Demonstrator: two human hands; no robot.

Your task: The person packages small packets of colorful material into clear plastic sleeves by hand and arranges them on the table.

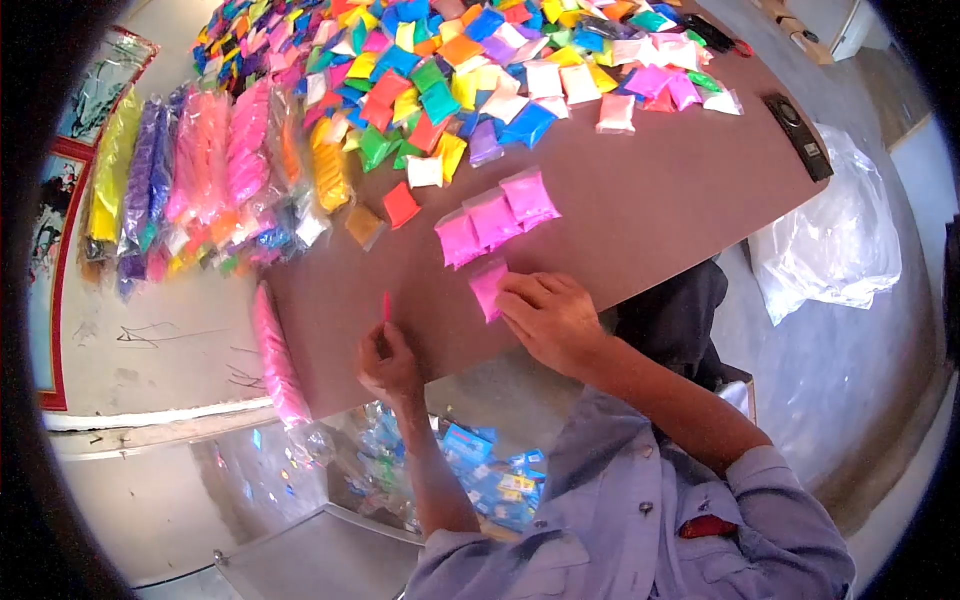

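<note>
My right hand (552,318) has its thumb and fingers closed on the edge of a small bright pink packet (487,287) at the table's near side. Just beyond that, three more pink packets (494,220) lie side by side in a slanting row. Over to the left, my left hand (388,364) pinches a thin pink strip (387,306) that points up from the fingertips; whether it is a stick or something seen edge-on I cannot make out. A red packet (401,205) and a brownish-yellow packet (364,227) lie farther back.
Across the brown table's (660,200) far side spreads a heap of many-coloured packets (440,75). Long bags of packets (210,160) hang over the left edge, with a long pink bag (280,355) nearer. A black oblong object (797,137) and white plastic bag (830,230) are at right.
</note>
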